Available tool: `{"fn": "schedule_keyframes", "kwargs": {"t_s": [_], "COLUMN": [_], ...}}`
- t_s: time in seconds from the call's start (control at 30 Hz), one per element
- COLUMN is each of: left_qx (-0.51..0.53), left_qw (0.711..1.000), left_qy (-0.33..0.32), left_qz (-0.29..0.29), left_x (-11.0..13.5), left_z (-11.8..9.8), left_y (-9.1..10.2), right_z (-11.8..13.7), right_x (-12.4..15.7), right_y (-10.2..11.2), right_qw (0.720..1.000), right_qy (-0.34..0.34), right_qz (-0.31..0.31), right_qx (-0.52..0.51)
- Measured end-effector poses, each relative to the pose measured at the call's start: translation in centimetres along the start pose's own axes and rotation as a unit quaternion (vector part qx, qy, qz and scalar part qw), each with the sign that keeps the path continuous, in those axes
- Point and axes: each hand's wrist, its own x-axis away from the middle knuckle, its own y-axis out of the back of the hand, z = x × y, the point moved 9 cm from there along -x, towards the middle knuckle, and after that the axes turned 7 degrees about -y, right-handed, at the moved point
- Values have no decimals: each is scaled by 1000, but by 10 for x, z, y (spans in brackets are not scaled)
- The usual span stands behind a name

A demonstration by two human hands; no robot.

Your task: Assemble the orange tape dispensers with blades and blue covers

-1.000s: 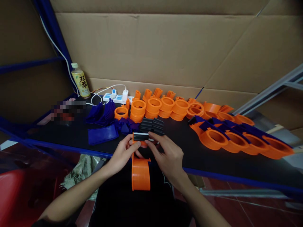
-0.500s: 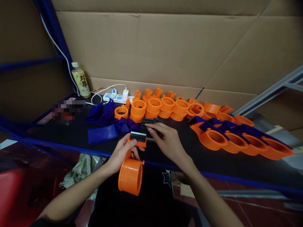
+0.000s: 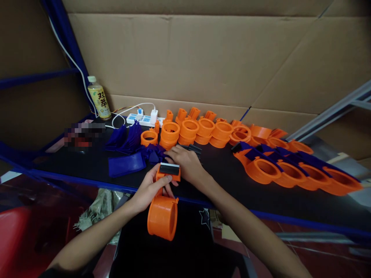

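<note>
My left hand is closed round the neck of an orange tape dispenser, its round hub hanging below. The dispenser's upper end carries a black strip edged with a white toothed blade, and my thumb rests just under it. Over the table my right hand reaches to a heap of small dark-blue plastic pieces, fingers bent and drawn together at the heap's right side. What its fingertips grip, if anything, is hidden. Several black strips lie just behind that hand.
Orange dispenser bodies stand in stacks along the back. To the right lie dispensers with blue covers. Flat blue sleeves lie at the left, near a power strip and a drink bottle. A blue rail edges the black table.
My right hand has moved left, from the black strips to the small blue pieces. The dispenser in my left hand has shifted slightly right, and my thumb has slid lower, off the black strip.
</note>
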Motion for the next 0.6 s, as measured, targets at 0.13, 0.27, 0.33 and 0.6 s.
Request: {"fn": "schedule_keyframes", "kwargs": {"t_s": [0.13, 0.27, 0.33, 0.6], "left_qx": [8, 34, 48, 62], "left_qw": [1000, 998, 996, 991], "left_qy": [-5, -20, -25, 2], "left_qz": [-11, -45, -69, -118], "left_x": [-1, 0, 0, 1], "left_z": [1, -2, -3, 1], "left_y": [2, 5, 9, 15], "right_z": [-7, -24, -34, -39], "right_x": [0, 8, 17, 56], "right_y": [8, 34, 42, 43], "right_qw": [998, 980, 961, 900], "right_qy": [-30, -97, -133, -217], "right_qz": [-34, -119, -138, -54], "right_qx": [-34, -129, -200, -375]}}
